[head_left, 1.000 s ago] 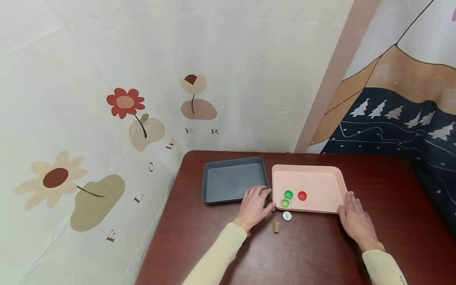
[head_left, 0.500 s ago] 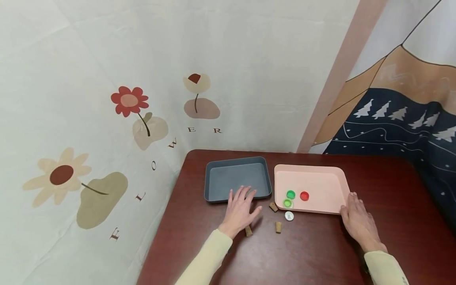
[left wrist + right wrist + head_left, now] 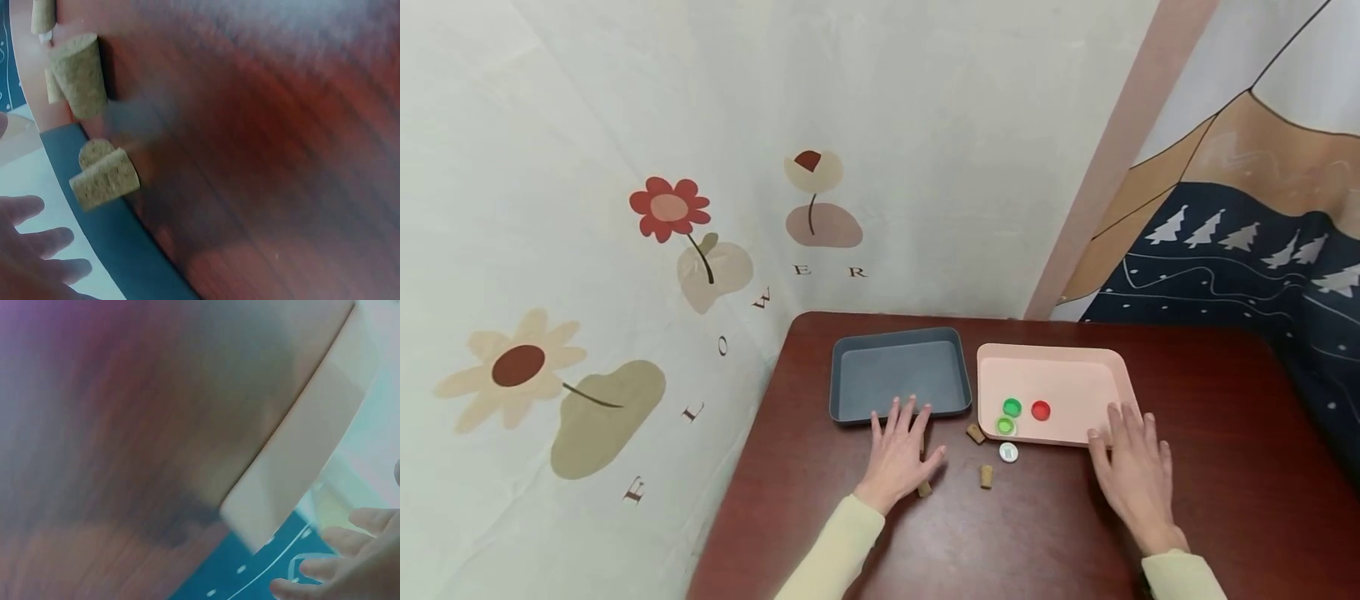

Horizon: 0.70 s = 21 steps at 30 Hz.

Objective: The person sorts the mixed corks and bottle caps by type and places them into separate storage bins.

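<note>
My left hand hovers with spread, straight fingers at the front edge of the dark grey tray, holding nothing. Corks lie around it: one cork by the wrist, another cork partly hidden behind the fingers. To the right are a cork between the trays' front corners and a cork nearer me. The left wrist view shows a large tapered cork and a tilted cork overlapping another. My right hand, fingers extended, is at the pink tray's front right corner; contact is unclear.
Inside the pink tray, at its front left, are a green ring-like cap, a light green one and a red one. A white round cap lies just in front. A printed cloth hangs behind the table.
My left hand has drawn back leftward from between the trays, its fingers spreading and uncovering a cork there. My right hand has shifted left from the pink tray's right side to its front corner.
</note>
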{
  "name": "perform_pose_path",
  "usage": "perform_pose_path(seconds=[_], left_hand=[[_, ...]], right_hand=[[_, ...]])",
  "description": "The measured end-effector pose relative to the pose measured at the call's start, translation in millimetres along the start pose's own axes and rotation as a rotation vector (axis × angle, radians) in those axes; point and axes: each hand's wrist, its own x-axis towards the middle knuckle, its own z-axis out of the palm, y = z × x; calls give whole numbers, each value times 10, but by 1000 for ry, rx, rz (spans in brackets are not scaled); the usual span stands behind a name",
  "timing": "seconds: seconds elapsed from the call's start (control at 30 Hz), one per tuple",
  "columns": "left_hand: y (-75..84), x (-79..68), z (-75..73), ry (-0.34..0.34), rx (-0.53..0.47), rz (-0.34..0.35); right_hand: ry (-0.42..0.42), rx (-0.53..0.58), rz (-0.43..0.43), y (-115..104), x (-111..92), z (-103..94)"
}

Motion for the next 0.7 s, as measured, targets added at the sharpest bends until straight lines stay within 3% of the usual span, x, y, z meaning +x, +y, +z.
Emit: perform_pose_path(seconds=[0.27, 0.47, 0.7], left_hand=[[148, 12, 91, 44, 100, 136], [336, 41, 152, 26, 189, 219], [492, 80, 175, 5, 232, 246]], right_hand=[[53, 6, -107, -429, -255, 184], [42, 2, -149, -639, -379, 334], [131, -13, -219, -736, -456, 486]])
